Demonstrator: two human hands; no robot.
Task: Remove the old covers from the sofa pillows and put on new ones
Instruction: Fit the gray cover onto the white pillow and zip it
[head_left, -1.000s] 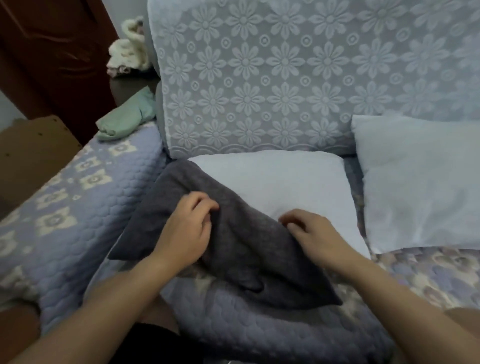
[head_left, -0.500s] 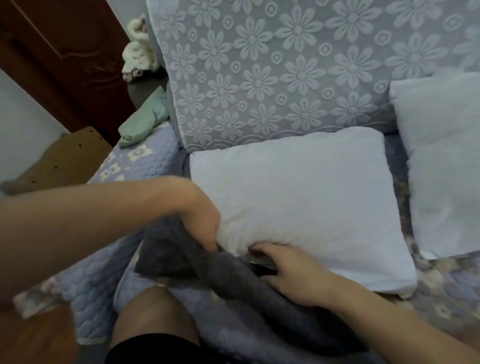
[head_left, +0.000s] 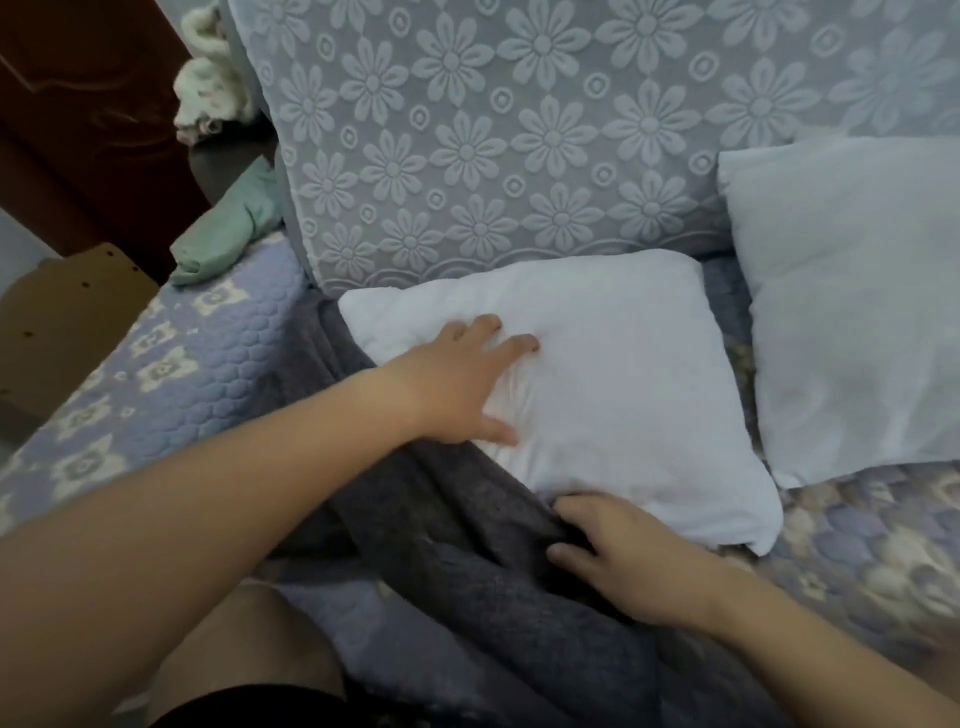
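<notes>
The left hand (head_left: 457, 389) lies flat with spread fingers on the bare white pillow (head_left: 597, 395), apparently pinning it so it cannot slide. Just below that hand, the right hand (head_left: 628, 561) curls into the grey cover (head_left: 467, 545), gripping its edge at the pillow's near side, probably to draw it over the pillow. A second bare pillow (head_left: 857, 312) waits beyond the right hand.

I'm looking at a sofa with a flower-lace backrest (head_left: 519, 145) and quilted blue armrest (head_left: 171, 364); dark wooden door (head_left: 78, 119) at left, dim light throughout.
</notes>
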